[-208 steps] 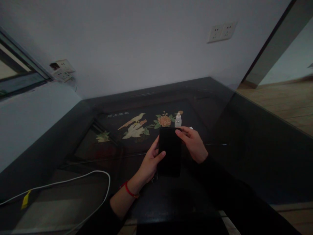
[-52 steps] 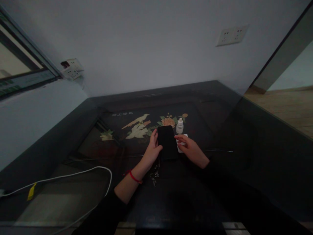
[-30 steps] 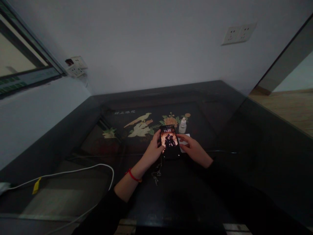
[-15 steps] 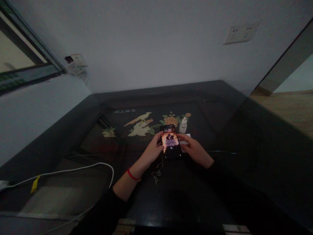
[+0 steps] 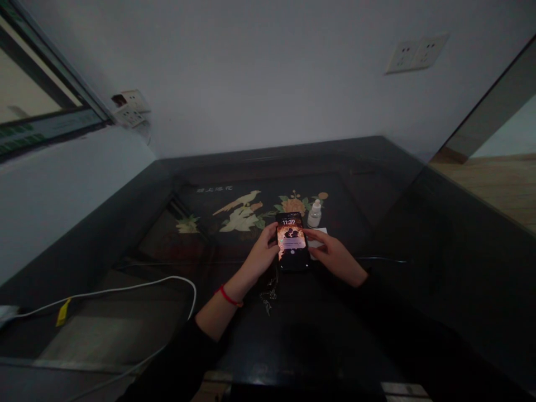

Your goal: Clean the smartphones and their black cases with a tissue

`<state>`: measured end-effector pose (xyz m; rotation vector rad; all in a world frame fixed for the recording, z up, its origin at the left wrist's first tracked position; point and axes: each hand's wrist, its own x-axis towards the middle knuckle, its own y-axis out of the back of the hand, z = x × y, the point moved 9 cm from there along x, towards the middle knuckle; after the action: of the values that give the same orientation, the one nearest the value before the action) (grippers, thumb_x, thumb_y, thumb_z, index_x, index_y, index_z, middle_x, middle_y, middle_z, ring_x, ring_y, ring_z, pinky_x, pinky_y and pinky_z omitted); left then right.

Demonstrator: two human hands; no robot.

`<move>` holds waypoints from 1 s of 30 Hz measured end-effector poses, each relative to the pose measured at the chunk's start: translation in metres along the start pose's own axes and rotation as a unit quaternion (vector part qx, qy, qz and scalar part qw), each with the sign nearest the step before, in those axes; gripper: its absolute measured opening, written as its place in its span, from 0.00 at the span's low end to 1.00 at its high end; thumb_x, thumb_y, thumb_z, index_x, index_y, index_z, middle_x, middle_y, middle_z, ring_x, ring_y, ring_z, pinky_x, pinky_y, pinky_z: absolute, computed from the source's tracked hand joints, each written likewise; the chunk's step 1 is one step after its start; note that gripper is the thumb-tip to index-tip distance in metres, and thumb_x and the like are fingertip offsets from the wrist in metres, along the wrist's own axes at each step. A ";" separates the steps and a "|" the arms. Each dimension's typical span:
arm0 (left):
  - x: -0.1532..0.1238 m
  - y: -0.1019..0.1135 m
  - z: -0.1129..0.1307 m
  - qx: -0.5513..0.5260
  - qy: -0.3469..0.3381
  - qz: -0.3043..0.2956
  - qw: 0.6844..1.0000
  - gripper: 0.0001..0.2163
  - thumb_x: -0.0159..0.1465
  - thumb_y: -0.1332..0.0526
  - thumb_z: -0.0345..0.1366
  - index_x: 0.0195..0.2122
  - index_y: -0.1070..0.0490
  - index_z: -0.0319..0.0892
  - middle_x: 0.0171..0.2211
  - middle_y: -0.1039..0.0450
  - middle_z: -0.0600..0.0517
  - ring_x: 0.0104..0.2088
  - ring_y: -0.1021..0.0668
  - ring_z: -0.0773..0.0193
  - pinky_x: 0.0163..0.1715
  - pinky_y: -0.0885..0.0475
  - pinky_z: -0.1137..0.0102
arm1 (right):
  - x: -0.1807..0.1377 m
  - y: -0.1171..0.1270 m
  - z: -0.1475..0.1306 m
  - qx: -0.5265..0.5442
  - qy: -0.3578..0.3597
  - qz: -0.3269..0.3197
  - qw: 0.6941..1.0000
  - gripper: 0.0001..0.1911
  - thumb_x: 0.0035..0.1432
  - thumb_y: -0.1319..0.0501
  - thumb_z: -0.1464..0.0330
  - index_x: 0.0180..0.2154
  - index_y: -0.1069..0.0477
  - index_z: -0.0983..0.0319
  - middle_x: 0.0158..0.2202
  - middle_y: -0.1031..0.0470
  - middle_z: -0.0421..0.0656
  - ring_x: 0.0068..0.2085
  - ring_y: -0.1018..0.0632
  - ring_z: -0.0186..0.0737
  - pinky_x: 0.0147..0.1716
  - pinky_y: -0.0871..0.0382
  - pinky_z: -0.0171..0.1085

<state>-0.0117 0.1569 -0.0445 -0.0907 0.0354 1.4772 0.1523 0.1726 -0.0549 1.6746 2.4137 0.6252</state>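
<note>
A smartphone [image 5: 292,241] with a lit lock screen reading 11:39 is held between my two hands over the dark table. My left hand [image 5: 264,249], a red cord bracelet on its wrist, grips the phone's left edge. On the opposite edge, my right hand [image 5: 330,251] has its fingers and thumb closed against the phone. A thin chain strap [image 5: 269,296] dangles from the phone's lower left onto the table. Just beyond my right hand stands a small white dropper bottle [image 5: 314,214]. A white piece of paper or card [image 5: 315,242] lies partly hidden behind that hand.
The glossy black table [image 5: 377,223] carries a bird-and-flower picture [image 5: 240,219]. A white cable [image 5: 125,288] with a yellow tag [image 5: 62,313] curves across the left side. Wall sockets [image 5: 416,54] are at the back right, others [image 5: 129,109] near the window.
The view has shifted very slightly. Both hands keep hold of the phone, which looks a little straighter than before.
</note>
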 end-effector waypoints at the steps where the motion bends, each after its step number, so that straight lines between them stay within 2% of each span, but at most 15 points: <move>1: 0.000 0.000 0.000 -0.002 0.002 0.002 1.000 0.28 0.52 0.39 0.25 0.56 0.38 0.40 0.61 0.38 0.40 0.61 0.35 0.53 0.63 0.46 0.55 | 0.000 0.000 0.000 0.001 -0.001 -0.001 1.000 0.24 0.55 0.42 0.74 0.54 0.32 0.58 0.54 0.28 0.48 0.52 0.26 0.43 0.44 0.25 0.43; 10: -0.002 0.004 -0.004 -0.027 0.034 0.008 0.999 0.30 0.54 0.41 0.26 0.59 0.42 0.38 0.60 0.35 0.38 0.60 0.32 0.52 0.61 0.42 0.52 | 0.001 0.002 0.000 0.002 -0.009 -0.009 1.000 0.21 0.54 0.44 0.75 0.50 0.30 0.59 0.52 0.26 0.46 0.52 0.25 0.42 0.47 0.27 0.43; 18: 0.000 0.003 -0.003 -0.023 0.030 0.011 0.999 0.26 0.53 0.42 0.24 0.55 0.38 0.38 0.60 0.36 0.40 0.62 0.34 0.55 0.62 0.44 0.56 | 0.000 0.002 0.001 -0.005 -0.018 -0.003 1.000 0.17 0.54 0.44 0.73 0.46 0.28 0.60 0.50 0.25 0.45 0.50 0.24 0.42 0.47 0.28 0.41; 23: 0.000 0.005 -0.004 -0.017 0.028 0.009 0.999 0.25 0.54 0.41 0.25 0.54 0.37 0.40 0.59 0.34 0.41 0.61 0.33 0.54 0.62 0.44 0.55 | 0.000 0.002 -0.001 -0.007 -0.023 -0.005 1.000 0.14 0.54 0.44 0.72 0.43 0.28 0.60 0.49 0.25 0.46 0.46 0.23 0.42 0.44 0.27 0.41; 30: 0.001 0.007 -0.007 0.002 0.019 0.016 1.000 0.22 0.54 0.41 0.26 0.52 0.35 0.40 0.60 0.34 0.41 0.62 0.34 0.55 0.63 0.46 0.56 | 0.000 0.003 -0.004 -0.007 -0.028 -0.007 1.000 0.12 0.53 0.44 0.72 0.40 0.28 0.60 0.48 0.24 0.46 0.47 0.23 0.43 0.46 0.29 0.42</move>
<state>-0.0179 0.1583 -0.0515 -0.1159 0.0700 1.5070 0.1537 0.1731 -0.0500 1.6471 2.3743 0.5833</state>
